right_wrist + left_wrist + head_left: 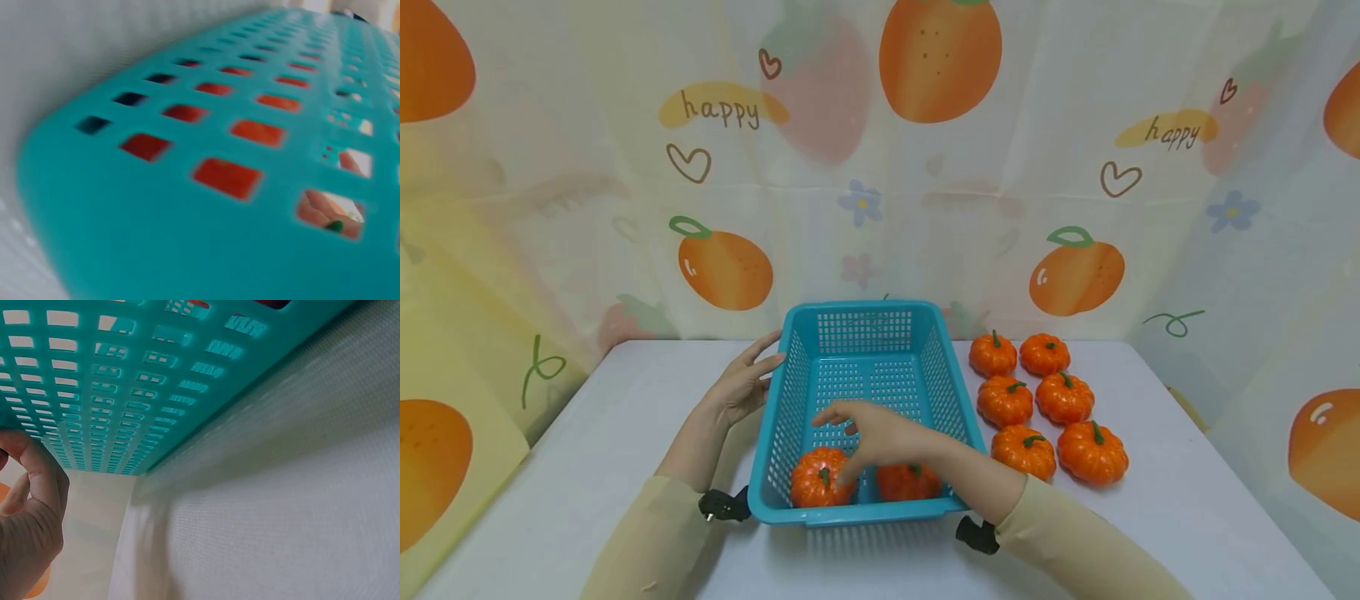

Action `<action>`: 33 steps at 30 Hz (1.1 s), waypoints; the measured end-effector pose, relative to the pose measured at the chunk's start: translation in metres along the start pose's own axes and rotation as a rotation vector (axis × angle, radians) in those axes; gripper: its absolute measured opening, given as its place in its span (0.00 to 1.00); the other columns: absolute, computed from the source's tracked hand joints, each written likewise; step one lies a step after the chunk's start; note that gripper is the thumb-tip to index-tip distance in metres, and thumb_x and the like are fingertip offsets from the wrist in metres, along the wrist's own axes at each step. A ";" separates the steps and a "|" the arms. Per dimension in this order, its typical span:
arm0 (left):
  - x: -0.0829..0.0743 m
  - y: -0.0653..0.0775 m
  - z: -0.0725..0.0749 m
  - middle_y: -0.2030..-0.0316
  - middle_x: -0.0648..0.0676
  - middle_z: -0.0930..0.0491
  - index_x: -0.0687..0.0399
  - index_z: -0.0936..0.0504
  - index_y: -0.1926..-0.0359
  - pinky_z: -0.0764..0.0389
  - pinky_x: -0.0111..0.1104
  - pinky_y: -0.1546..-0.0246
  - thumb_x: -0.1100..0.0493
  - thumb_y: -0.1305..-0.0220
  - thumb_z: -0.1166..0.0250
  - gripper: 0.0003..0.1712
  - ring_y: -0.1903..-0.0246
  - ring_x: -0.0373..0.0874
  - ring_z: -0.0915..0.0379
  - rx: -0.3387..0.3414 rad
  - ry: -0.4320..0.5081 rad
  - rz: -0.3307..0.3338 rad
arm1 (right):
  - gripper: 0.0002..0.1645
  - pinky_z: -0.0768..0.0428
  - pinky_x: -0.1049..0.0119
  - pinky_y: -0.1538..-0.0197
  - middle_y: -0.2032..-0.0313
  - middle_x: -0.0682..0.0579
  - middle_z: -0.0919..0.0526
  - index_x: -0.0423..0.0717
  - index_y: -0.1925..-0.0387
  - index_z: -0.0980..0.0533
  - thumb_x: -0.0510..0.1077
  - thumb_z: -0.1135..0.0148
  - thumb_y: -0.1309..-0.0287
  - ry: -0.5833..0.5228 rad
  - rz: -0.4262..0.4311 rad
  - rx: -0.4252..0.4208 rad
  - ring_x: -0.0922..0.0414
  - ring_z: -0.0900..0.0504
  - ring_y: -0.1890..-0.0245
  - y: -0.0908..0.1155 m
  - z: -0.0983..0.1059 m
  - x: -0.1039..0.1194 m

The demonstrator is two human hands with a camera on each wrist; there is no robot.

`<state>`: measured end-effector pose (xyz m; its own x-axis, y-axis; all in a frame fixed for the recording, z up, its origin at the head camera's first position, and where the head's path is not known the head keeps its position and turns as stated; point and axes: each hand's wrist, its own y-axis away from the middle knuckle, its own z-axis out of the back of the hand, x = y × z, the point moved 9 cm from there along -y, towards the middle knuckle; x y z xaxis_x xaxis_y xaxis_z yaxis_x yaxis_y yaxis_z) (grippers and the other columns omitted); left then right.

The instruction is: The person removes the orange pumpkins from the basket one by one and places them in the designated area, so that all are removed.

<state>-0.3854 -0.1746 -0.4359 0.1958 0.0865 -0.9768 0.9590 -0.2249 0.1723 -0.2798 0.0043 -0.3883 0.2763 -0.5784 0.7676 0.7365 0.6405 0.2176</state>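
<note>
In the head view a blue plastic basket [863,333] with perforated sides stands on the white table. At its near end, one orange pumpkin [822,479] lies on the left and another pumpkin [908,483] on the right, partly hidden by my right wrist. My right hand [880,433] is inside the basket, fingers spread loosely above the left pumpkin, thumb pointing down beside it. My left hand [743,387] touches the basket's left rim from outside with extended fingers. The left wrist view shows that hand [34,512] against the basket's outer wall [119,369].
Several orange pumpkins [1065,398] with green stems stand in two columns on the table to the right of the basket. A fruit-patterned curtain [925,208] hangs behind the table. Basket mesh [187,225] fills most of the right wrist view.
</note>
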 end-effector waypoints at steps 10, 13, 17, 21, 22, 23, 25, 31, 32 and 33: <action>-0.001 -0.001 -0.001 0.54 0.46 0.22 0.40 0.52 0.22 0.14 0.29 0.62 0.51 0.28 0.41 0.41 0.61 0.39 0.18 -0.004 0.006 0.002 | 0.46 0.18 0.58 0.42 0.34 0.48 0.28 0.52 0.34 0.31 0.42 0.20 0.57 0.077 -0.020 0.061 0.51 0.26 0.38 -0.002 -0.021 -0.008; 0.000 -0.001 0.000 0.53 0.46 0.22 0.40 0.51 0.22 0.14 0.29 0.62 0.51 0.28 0.41 0.41 0.62 0.39 0.18 -0.009 0.005 0.004 | 0.50 0.19 0.57 0.39 0.32 0.48 0.29 0.52 0.31 0.34 0.41 0.20 0.57 0.102 -0.015 0.066 0.50 0.29 0.34 -0.004 -0.024 -0.008; 0.000 -0.001 0.001 0.53 0.47 0.23 0.40 0.51 0.22 0.14 0.28 0.62 0.51 0.28 0.42 0.41 0.62 0.39 0.18 -0.009 0.006 0.005 | 0.55 0.20 0.58 0.38 0.30 0.48 0.31 0.51 0.28 0.39 0.41 0.20 0.56 0.115 -0.001 0.081 0.50 0.30 0.32 -0.005 -0.027 -0.008; -0.001 0.000 0.000 0.54 0.46 0.22 0.40 0.52 0.22 0.14 0.27 0.63 0.52 0.28 0.41 0.41 0.62 0.38 0.19 -0.001 0.011 0.003 | 0.53 0.20 0.66 0.42 0.33 0.50 0.29 0.50 0.29 0.38 0.42 0.21 0.55 0.159 0.016 0.104 0.57 0.26 0.39 -0.007 -0.029 -0.007; -0.001 0.000 0.000 0.55 0.46 0.22 0.40 0.52 0.22 0.15 0.27 0.63 0.52 0.28 0.41 0.41 0.63 0.38 0.19 -0.002 0.013 0.001 | 0.52 0.20 0.68 0.43 0.34 0.51 0.27 0.50 0.29 0.37 0.42 0.21 0.54 0.174 0.019 0.108 0.58 0.26 0.41 -0.007 -0.030 -0.008; -0.002 0.000 0.000 0.55 0.45 0.22 0.40 0.52 0.22 0.15 0.27 0.63 0.52 0.28 0.41 0.42 0.63 0.37 0.19 0.001 0.012 0.000 | 0.50 0.20 0.70 0.45 0.36 0.51 0.26 0.50 0.30 0.36 0.42 0.21 0.54 0.187 0.019 0.112 0.60 0.25 0.44 -0.007 -0.030 -0.008; -0.002 0.000 0.000 0.56 0.45 0.22 0.40 0.53 0.21 0.15 0.26 0.64 0.52 0.28 0.41 0.42 0.63 0.37 0.19 0.005 0.013 0.000 | 0.48 0.20 0.72 0.48 0.39 0.53 0.24 0.50 0.31 0.35 0.43 0.22 0.54 0.203 0.018 0.117 0.63 0.24 0.48 -0.008 -0.032 -0.009; -0.002 0.001 -0.001 0.59 0.44 0.21 0.40 0.53 0.21 0.16 0.25 0.66 0.53 0.28 0.42 0.42 0.65 0.36 0.20 0.009 0.033 0.006 | 0.46 0.20 0.72 0.52 0.43 0.54 0.21 0.53 0.33 0.34 0.43 0.22 0.53 0.239 0.022 0.113 0.64 0.24 0.52 -0.008 -0.033 -0.011; -0.002 0.001 -0.001 0.59 0.44 0.21 0.41 0.53 0.21 0.16 0.25 0.66 0.53 0.28 0.42 0.41 0.65 0.36 0.20 0.009 0.037 0.005 | 0.46 0.20 0.72 0.52 0.43 0.55 0.21 0.53 0.33 0.34 0.43 0.22 0.53 0.243 0.024 0.109 0.64 0.24 0.52 -0.007 -0.033 -0.010; -0.002 0.001 -0.001 0.59 0.44 0.21 0.41 0.53 0.21 0.16 0.25 0.66 0.53 0.27 0.42 0.41 0.65 0.36 0.20 0.011 0.036 0.003 | 0.45 0.20 0.72 0.52 0.43 0.55 0.21 0.53 0.33 0.33 0.43 0.22 0.53 0.251 0.028 0.105 0.64 0.24 0.52 -0.007 -0.032 -0.010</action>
<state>-0.3847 -0.1740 -0.4338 0.2056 0.1204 -0.9712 0.9562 -0.2361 0.1732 -0.2681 -0.0109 -0.4165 0.4493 -0.6585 0.6038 0.6621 0.6992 0.2698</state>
